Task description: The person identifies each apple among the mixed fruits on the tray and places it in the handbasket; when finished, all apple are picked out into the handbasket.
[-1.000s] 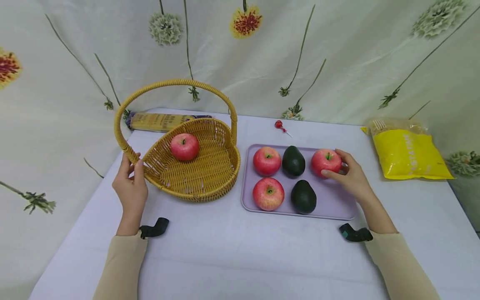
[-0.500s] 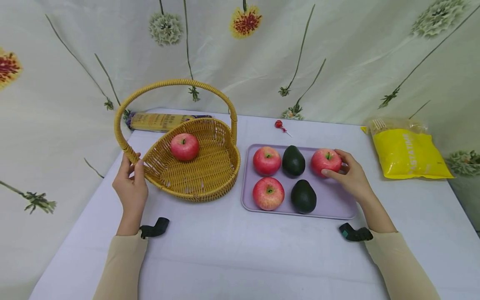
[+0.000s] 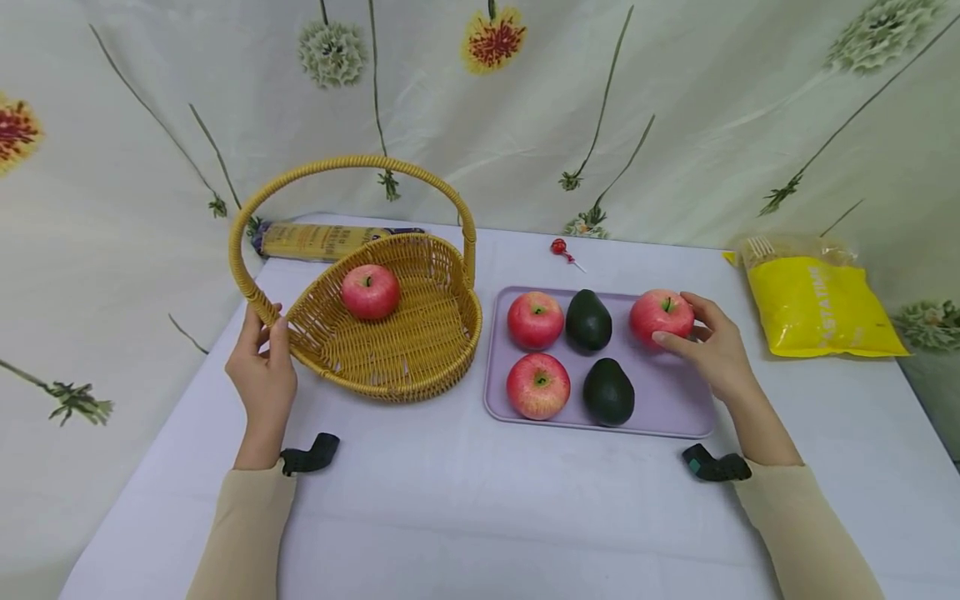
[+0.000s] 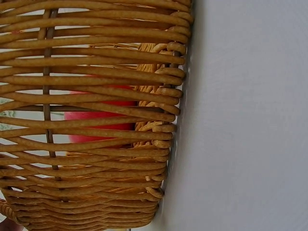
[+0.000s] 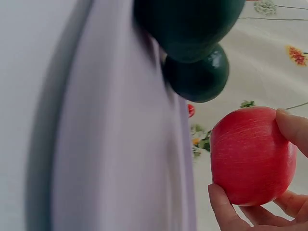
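Note:
My left hand [image 3: 264,367] grips the foot of the tall handle on a woven wicker basket [image 3: 405,367], at its left side. One red apple [image 3: 371,292] lies inside the basket. Over the right part of a lilac tray [image 3: 667,400], my right hand [image 3: 716,346] holds another red apple [image 3: 660,318] between thumb and fingers. The right wrist view shows this apple [image 5: 252,156] raised off the tray. Two more apples, one behind [image 3: 535,320] and one in front [image 3: 538,386], sit at the tray's left. Beside them lie two dark green avocados [image 3: 588,321].
A red lollipop [image 3: 559,247] lies behind the tray. The yellow pasta bag [image 3: 821,304] stands at the back right. Behind the basket is a long pack of noodles [image 3: 322,242]. A flower-patterned cloth [image 3: 675,167] hangs along the table's back edge.
The right hand has lifted its apple off the tray and shifted slightly right and up. The left hand and the basket have stayed in place.

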